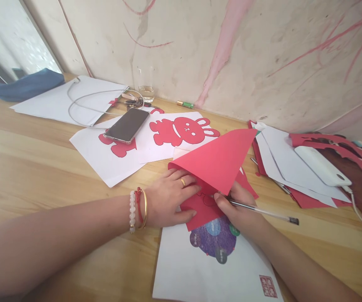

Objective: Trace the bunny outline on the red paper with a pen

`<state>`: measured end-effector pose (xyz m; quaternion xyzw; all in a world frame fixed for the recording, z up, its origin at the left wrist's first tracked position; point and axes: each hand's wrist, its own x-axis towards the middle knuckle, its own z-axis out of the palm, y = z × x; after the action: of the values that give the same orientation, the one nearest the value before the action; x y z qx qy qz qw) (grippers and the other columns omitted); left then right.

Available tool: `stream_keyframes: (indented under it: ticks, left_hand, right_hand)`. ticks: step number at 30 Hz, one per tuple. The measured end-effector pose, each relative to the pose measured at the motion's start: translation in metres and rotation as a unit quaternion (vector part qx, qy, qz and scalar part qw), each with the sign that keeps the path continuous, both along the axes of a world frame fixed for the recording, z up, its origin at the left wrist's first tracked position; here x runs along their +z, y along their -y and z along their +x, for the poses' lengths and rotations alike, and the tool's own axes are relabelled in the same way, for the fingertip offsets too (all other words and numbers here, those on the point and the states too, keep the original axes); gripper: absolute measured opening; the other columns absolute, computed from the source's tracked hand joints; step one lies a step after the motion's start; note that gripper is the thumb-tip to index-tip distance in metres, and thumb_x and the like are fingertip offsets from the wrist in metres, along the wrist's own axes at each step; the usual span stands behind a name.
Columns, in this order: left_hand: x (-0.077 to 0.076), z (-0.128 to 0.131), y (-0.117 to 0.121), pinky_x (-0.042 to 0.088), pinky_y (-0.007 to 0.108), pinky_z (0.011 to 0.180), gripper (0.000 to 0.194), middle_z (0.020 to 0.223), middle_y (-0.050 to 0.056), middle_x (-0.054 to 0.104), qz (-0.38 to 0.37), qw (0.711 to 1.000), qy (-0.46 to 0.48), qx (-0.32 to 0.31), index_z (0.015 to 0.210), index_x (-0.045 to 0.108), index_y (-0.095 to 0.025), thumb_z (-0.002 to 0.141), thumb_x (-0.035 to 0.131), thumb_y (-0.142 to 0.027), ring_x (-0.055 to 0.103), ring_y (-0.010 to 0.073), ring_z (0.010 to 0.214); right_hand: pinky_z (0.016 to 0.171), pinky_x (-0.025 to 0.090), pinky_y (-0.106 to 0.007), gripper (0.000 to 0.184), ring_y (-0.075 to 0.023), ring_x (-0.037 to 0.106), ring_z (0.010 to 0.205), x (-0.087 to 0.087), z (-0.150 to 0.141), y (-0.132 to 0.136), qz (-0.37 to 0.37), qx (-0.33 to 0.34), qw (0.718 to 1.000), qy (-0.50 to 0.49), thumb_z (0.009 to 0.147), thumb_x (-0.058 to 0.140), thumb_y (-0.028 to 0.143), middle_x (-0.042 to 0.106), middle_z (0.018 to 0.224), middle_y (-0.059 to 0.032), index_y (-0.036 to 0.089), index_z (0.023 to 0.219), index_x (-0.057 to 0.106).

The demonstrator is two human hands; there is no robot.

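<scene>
A folded sheet of red paper (214, 161) lies near the middle of the light wooden table (42, 167), toward its near edge. It is doubled into a rough triangle, with its upper flap standing slightly lifted and its point aimed toward the back of the table. A thin dark pen outline shows on the lower layer, just beside the flap's lower tip. The paper rests on a white sheet printed with a purple planet design (214, 239), which has a small red square seal (268, 286) in one corner.

The left hand (170, 197) lies open and flat, pressing on the folded paper. It wears a gold ring (182, 182), and its wrist carries white beads and red and gold bangles (138, 209). The right hand (239, 209) is closed around a clear ballpoint pen (262, 212), with the tip on the red paper.

Toward the back edge, a dark smartphone (126, 126) sits on white sheets bearing red rabbit figures (181, 132). Nearby are keys (132, 100), a water glass (146, 93), and a white cable (86, 105) on paper. A blue cloth (25, 85) lies in the back left corner. At the right edge, a white power bank (322, 165) rests on stacked white sheets (294, 176) and red paper cutouts (334, 147).
</scene>
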<state>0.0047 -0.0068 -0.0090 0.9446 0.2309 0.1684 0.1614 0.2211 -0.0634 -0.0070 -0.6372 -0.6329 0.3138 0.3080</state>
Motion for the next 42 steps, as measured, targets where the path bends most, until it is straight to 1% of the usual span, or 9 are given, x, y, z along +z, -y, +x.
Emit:
stream_keyframes:
  ticks: [2,6,9,12,17,24,28,34,42]
  left_hand:
    - [0.0001,-0.0001,-0.0002,0.038,0.047,0.103,0.046,0.121,0.011,0.059,0.000,1.000,0.001,-0.002,0.121,0.060,-0.015,0.081,0.062,-0.037,0.049,0.0290,0.115]
    - [0.0012,-0.0004,-0.0003,0.037,0.047,0.103,0.046,0.122,0.011,0.059,0.000,1.000,-0.001,-0.001,0.122,0.060,-0.016,0.081,0.061,-0.037,0.048,0.0294,0.116]
    - [0.0018,-0.0003,0.0001,0.037,0.047,0.103,0.046,0.123,0.011,0.058,-0.005,1.000,-0.006,0.000,0.123,0.058,-0.017,0.081,0.061,-0.037,0.049,0.0296,0.116]
    - [0.0012,-0.0002,0.0008,0.038,0.048,0.103,0.046,0.126,0.011,0.057,-0.007,1.000,-0.011,0.002,0.123,0.058,-0.017,0.082,0.061,-0.037,0.048,0.0311,0.119]
    - [-0.0004,-0.0007,0.0010,0.036,0.048,0.105,0.045,0.127,0.011,0.057,0.000,1.000,-0.012,0.006,0.121,0.059,-0.015,0.082,0.060,-0.039,0.047,0.0319,0.122]
    - [0.0005,-0.0014,0.0012,0.038,0.047,0.104,0.045,0.126,0.012,0.057,-0.005,1.000,-0.009,0.003,0.121,0.059,-0.015,0.082,0.062,-0.038,0.047,0.0319,0.121]
    - [0.0011,-0.0014,0.0013,0.038,0.047,0.104,0.045,0.127,0.011,0.056,-0.005,1.000,-0.010,0.003,0.121,0.060,-0.015,0.082,0.061,-0.038,0.046,0.0319,0.122]
    - [-0.0008,-0.0004,0.0005,0.038,0.045,0.102,0.046,0.125,0.011,0.058,-0.001,1.000,-0.009,0.004,0.122,0.059,-0.016,0.082,0.060,-0.038,0.048,0.0299,0.117]
    - [0.0035,-0.0001,-0.0003,0.037,0.048,0.103,0.047,0.127,0.009,0.057,-0.013,1.000,-0.017,-0.003,0.124,0.057,-0.019,0.081,0.061,-0.037,0.048,0.0300,0.117]
  right_hand:
    - [0.048,0.040,-0.025,0.004,-0.0140,0.047,0.053,0.0013,-0.0002,-0.0002,-0.004,0.003,1.000,0.009,0.081,0.054,0.024,0.049,0.060,0.0039,0.024,0.084,0.052]
    - [0.047,0.039,-0.025,0.004,-0.0137,0.046,0.052,0.0032,-0.0007,-0.0005,-0.015,0.009,1.000,0.018,0.082,0.053,0.023,0.047,0.059,0.0043,0.024,0.086,0.051]
    - [0.048,0.040,-0.025,0.007,-0.0132,0.046,0.052,0.0030,-0.0006,-0.0003,-0.014,0.013,1.000,0.007,0.082,0.053,0.024,0.047,0.058,0.0043,0.023,0.078,0.047]
    - [0.043,0.032,-0.023,0.023,-0.0105,0.038,0.046,0.0027,-0.0011,0.0002,-0.017,0.006,1.000,0.016,0.081,0.054,0.026,0.040,0.052,0.0064,0.024,0.066,0.036]
    - [0.042,0.025,-0.021,0.025,-0.0091,0.030,0.043,0.0038,-0.0053,0.0013,-0.011,-0.011,1.000,0.000,0.079,0.054,0.025,0.030,0.048,0.0087,0.024,0.064,0.034]
    - [0.044,0.030,-0.023,0.024,-0.0103,0.035,0.046,-0.0006,-0.0017,0.0000,-0.008,-0.001,1.000,0.000,0.080,0.055,0.025,0.035,0.051,0.0076,0.024,0.065,0.035]
    - [0.044,0.029,-0.023,0.024,-0.0103,0.035,0.047,-0.0010,-0.0007,0.0000,-0.017,0.001,1.000,0.008,0.082,0.053,0.025,0.035,0.052,0.0075,0.024,0.067,0.035]
    - [0.045,0.033,-0.023,0.024,-0.0106,0.039,0.047,-0.0015,0.0003,0.0003,-0.005,0.011,1.000,0.019,0.080,0.054,0.025,0.038,0.053,0.0069,0.024,0.065,0.035]
    - [0.048,0.037,-0.023,0.013,-0.0124,0.043,0.053,-0.0015,0.0008,-0.0003,-0.013,0.018,0.999,-0.031,0.081,0.054,0.023,0.042,0.059,0.0050,0.024,0.074,0.043]
